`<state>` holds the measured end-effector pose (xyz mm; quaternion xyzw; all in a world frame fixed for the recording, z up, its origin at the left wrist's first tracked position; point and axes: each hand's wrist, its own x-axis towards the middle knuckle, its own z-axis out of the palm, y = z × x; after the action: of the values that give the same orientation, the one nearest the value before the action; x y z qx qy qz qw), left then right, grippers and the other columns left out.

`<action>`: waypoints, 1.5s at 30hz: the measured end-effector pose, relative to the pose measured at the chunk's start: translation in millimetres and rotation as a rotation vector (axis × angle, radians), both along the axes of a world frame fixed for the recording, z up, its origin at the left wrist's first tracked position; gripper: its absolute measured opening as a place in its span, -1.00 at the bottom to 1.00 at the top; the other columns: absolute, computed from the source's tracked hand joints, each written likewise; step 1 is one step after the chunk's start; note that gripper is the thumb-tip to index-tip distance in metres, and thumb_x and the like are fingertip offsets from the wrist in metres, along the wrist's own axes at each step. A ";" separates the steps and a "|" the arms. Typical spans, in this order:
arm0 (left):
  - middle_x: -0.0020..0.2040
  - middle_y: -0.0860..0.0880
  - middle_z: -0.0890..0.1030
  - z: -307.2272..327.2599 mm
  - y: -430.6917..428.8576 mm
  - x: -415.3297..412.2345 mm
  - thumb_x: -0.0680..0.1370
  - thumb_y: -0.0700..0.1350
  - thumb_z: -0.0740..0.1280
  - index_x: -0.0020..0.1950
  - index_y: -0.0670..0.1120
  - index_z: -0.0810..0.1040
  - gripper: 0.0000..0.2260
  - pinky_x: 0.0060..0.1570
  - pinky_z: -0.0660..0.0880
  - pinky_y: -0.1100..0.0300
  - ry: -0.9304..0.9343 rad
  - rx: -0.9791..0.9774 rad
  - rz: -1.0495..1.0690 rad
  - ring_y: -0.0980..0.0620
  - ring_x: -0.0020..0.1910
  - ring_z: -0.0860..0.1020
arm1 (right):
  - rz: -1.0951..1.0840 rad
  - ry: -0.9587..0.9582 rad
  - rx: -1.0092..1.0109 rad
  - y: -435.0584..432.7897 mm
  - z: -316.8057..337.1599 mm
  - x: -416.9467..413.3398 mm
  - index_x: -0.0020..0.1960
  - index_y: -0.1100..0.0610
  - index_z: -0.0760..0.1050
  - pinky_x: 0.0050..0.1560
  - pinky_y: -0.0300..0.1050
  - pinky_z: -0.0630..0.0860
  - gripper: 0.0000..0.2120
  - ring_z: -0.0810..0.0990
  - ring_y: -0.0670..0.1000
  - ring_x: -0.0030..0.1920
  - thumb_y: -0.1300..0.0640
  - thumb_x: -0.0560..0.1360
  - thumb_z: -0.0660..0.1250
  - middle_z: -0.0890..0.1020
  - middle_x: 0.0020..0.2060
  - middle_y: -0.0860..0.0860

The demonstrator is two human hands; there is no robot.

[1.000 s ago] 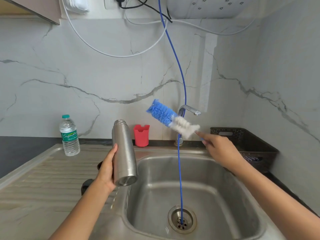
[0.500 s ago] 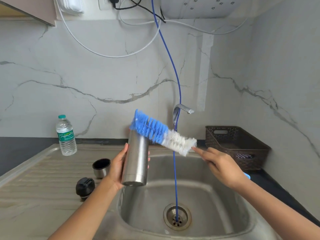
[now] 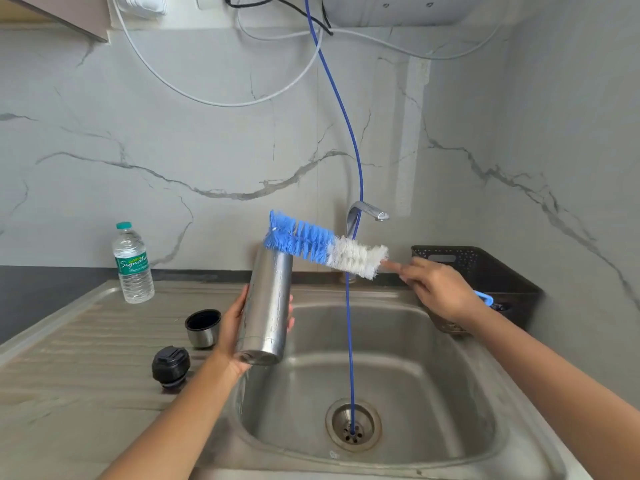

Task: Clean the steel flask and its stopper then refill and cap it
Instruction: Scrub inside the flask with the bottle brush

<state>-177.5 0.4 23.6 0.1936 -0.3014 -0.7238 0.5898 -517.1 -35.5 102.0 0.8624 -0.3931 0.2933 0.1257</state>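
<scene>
Across the lower view lies a steel sink, the landmark for all the rest. Left of the sink runs its ribbed drainboard, part of the desk. Behind the sink's right rim stands a dark perforated basket.

Over the sink's left edge the steel flask is held nearly upright, its top leaning slightly right and its mouth uppermost. Above the sink's left half a bottle brush slants down to the right, its blue bristle end at the flask's mouth and its white bristles nearer the handle.

The left grip is wrapped round the flask's lower body, thumb on the near side and fingertips showing past the far side. The right grip is curled round the brush handle, forefinger stretched toward the white bristles, above the sink's back right corner.

Well left of the sink a plastic water bottle stands at the drainboard's far edge. Just left of the sink sit the open steel cup and, nearer the camera, the black stopper.

Behind the sink rises the tap, and a thin blue hose hangs down into the drain.
</scene>
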 end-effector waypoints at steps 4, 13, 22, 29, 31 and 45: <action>-0.11 -0.17 0.67 -1.1 0.1 -5.7 0.09 0.12 0.63 -0.01 -0.19 0.69 -0.41 -0.24 0.61 0.11 -0.055 -0.074 0.007 -0.07 -0.24 0.66 | 0.141 0.121 0.035 35.0 -22.5 -20.2 0.40 -0.25 0.30 -0.36 -0.11 0.49 -0.43 0.51 0.02 -0.31 0.16 0.46 0.06 0.39 -0.22 -0.08; 0.02 -0.17 0.62 -0.6 0.2 -9.5 0.41 0.25 0.39 0.15 -0.19 0.62 -0.44 -0.18 0.62 0.06 0.005 -0.076 0.006 -0.09 -0.16 0.64 | 0.152 0.055 0.020 18.3 -20.0 -16.3 0.42 -0.23 0.28 -0.31 -0.11 0.50 -0.45 0.53 0.03 -0.28 0.13 0.47 0.03 0.39 -0.22 -0.12; -0.08 -0.13 0.68 -4.1 -5.7 -1.6 0.44 0.19 0.40 0.07 -0.14 0.67 -0.57 -0.20 0.62 0.09 0.047 -0.028 0.111 -0.08 -0.20 0.67 | 0.205 0.059 0.071 17.7 -30.2 -13.1 0.38 -0.17 0.35 -0.26 -0.20 0.44 -0.48 0.49 -0.07 -0.27 0.16 0.48 0.05 0.44 -0.22 -0.09; 0.01 -0.17 0.66 -5.8 -1.7 -3.7 0.43 0.10 0.33 0.08 -0.18 0.67 -0.58 -0.17 0.60 0.06 0.048 -0.033 0.114 -0.10 -0.15 0.66 | 0.198 0.047 0.072 6.4 -22.2 -4.9 0.28 -0.21 0.39 -0.25 -0.16 0.48 -0.55 0.51 -0.04 -0.27 0.13 0.47 0.05 0.51 -0.22 -0.06; 0.15 -0.18 0.60 -7.7 -1.2 -3.1 0.51 0.13 0.20 0.26 -0.19 0.58 -0.50 -0.11 0.58 0.05 0.057 -0.015 0.085 -0.10 -0.04 0.63 | 0.117 -0.003 0.068 -14.4 -10.9 5.0 0.23 -0.15 0.52 -0.25 -0.01 0.53 -0.59 0.53 0.01 -0.26 0.10 0.49 0.06 0.48 -0.27 -0.09; -0.25 -0.14 0.67 -6.3 2.1 -12.5 0.64 0.10 0.02 -0.23 -0.17 0.72 -0.42 -0.38 0.60 0.15 0.039 -0.063 0.110 -0.06 -0.33 0.66 | 0.263 0.084 0.051 21.4 -28.1 -21.6 0.37 -0.22 0.33 -0.26 -0.34 0.39 -0.44 0.45 -0.18 -0.27 0.20 0.44 0.09 0.45 -0.20 -0.16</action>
<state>-190.1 2.5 17.3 0.1772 -0.3014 -0.6840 0.6403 -538.6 -14.1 74.0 0.9208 -0.2784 0.2608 0.0808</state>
